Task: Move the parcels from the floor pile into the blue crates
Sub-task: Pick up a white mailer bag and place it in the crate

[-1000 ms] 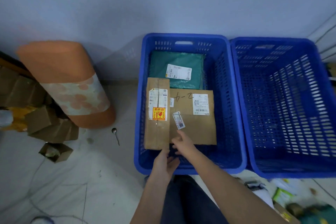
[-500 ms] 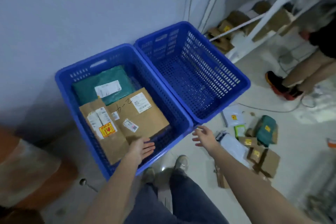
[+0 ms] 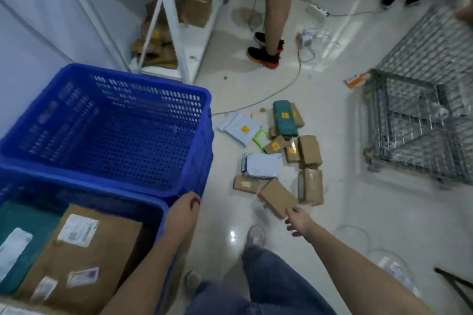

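White floor (image 3: 340, 212): parcels (image 3: 279, 156) are piled. Right hand (image 3: 299, 221) (fingers spread, empty) is extended; left hand (image 3: 184, 212) is curled at the crate rim (image 3: 163, 202).

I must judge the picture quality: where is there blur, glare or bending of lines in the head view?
Head view: motion blur smears the labels in the near blue crate and the wire cage; a small glare spot shines on the floor; wide-angle distortion slants the shelf post; the light is dim and bluish.

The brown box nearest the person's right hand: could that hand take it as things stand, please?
Probably yes. The right hand is open with fingertips at the near edge of the brown box, which lies on bare floor with nothing over it.
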The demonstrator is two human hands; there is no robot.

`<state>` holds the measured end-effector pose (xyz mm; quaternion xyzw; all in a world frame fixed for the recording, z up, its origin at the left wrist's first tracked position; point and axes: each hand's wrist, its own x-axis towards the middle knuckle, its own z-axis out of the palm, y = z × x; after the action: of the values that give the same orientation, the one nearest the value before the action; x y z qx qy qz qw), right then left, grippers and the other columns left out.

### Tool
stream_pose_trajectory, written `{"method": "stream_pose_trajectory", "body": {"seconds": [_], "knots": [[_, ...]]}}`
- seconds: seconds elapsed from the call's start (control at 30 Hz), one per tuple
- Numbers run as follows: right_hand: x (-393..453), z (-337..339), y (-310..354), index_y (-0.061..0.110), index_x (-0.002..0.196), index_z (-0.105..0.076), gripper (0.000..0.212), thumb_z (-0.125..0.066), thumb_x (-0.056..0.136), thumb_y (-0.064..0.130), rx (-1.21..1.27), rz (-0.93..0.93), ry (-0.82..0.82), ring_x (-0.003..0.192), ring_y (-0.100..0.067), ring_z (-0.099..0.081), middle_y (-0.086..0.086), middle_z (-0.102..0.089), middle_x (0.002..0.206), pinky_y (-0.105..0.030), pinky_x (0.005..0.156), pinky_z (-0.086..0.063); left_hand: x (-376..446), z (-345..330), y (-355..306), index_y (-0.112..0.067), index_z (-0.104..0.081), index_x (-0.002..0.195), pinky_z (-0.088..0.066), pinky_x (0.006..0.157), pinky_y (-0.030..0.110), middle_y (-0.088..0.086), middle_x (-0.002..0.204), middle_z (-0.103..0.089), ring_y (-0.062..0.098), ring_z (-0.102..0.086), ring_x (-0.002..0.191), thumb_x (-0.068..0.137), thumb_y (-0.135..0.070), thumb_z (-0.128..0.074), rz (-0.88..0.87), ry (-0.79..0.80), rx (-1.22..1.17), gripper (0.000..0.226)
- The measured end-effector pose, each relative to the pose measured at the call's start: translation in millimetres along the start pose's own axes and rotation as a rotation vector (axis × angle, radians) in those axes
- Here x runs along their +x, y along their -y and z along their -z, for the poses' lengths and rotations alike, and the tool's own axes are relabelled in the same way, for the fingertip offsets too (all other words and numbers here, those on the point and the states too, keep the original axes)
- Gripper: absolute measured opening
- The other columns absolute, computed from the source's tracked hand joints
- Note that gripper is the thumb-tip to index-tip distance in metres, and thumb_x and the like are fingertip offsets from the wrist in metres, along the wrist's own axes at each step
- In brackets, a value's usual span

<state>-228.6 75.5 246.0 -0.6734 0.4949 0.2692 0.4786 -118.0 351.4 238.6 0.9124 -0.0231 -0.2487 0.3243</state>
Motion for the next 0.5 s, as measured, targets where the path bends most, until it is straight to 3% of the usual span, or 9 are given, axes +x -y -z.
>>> {"method": "stream_pose_trajectory", "body": {"seconds": [0.07,0.13,0.23,0.33,0.4,0.5], "knots": [[16,27,-12,0.000,0.123,-0.046,0.037,-0.033,0.100,0.026,0.039,-0.056,-0.012,0.083,-0.026,-0.049,-0.019,-0.056,0.101,-0.032,0.073,-0.041,24,-24,-26,-0.017,-0.058,0.101,-0.044,0.067,0.028,0.004,0.099,-0.064,0.017,-0.058,0.081,0.095,-0.018,-0.042,-0.063,0.278,0.205,0.017],[30,49,-23,-0.002,0.123,-0.045,0.036,-0.032,0.100,0.022,0.053,-0.105,-0.013,0.081,-0.027,-0.047,-0.017,-0.051,0.096,-0.031,0.070,-0.039,40,-49,-42,-0.008,-0.058,0.108,-0.045,0.078,0.029,0.010,0.108,-0.063,0.023,-0.058,0.094,0.095,-0.018,-0.041,0.056,0.431,0.303,0.024],[46,76,-32,-0.005,0.120,-0.045,0.034,-0.032,0.099,0.018,0.064,-0.170,0.005,0.068,-0.024,-0.042,-0.016,-0.046,0.093,-0.026,0.058,-0.032,46,-79,-55,0.000,-0.058,0.097,-0.048,0.072,0.029,0.014,0.092,-0.063,0.027,-0.062,0.087,0.093,-0.017,-0.041,0.218,0.482,0.282,0.024],[64,94,-32,0.001,0.105,-0.046,0.022,-0.033,0.099,0.018,0.068,-0.219,0.026,0.078,-0.026,-0.046,-0.018,-0.049,0.097,-0.027,0.059,-0.036,52,-99,-71,-0.016,-0.046,0.071,-0.036,0.054,0.023,-0.003,0.073,-0.050,0.013,-0.049,0.068,0.094,-0.020,-0.041,0.177,0.507,0.335,0.024],[74,100,-29,0.001,0.110,-0.045,0.024,-0.032,0.099,0.019,0.080,-0.252,0.037,0.082,-0.026,-0.047,-0.018,-0.050,0.099,-0.026,0.056,-0.036,59,-106,-79,-0.021,-0.044,0.069,-0.035,0.056,0.023,-0.006,0.074,-0.048,0.010,-0.047,0.069,0.094,-0.022,-0.043,0.182,0.533,0.326,0.025],[94,101,-18,-0.007,0.123,-0.043,0.037,-0.032,0.099,0.018,0.075,-0.265,0.059,0.077,-0.023,-0.043,-0.017,-0.050,0.095,-0.026,0.058,-0.035,77,-110,-77,-0.015,-0.045,0.067,-0.042,0.067,0.031,0.005,0.078,-0.054,0.020,-0.051,0.075,0.093,-0.014,-0.044,0.283,0.528,0.285,0.025]]}}
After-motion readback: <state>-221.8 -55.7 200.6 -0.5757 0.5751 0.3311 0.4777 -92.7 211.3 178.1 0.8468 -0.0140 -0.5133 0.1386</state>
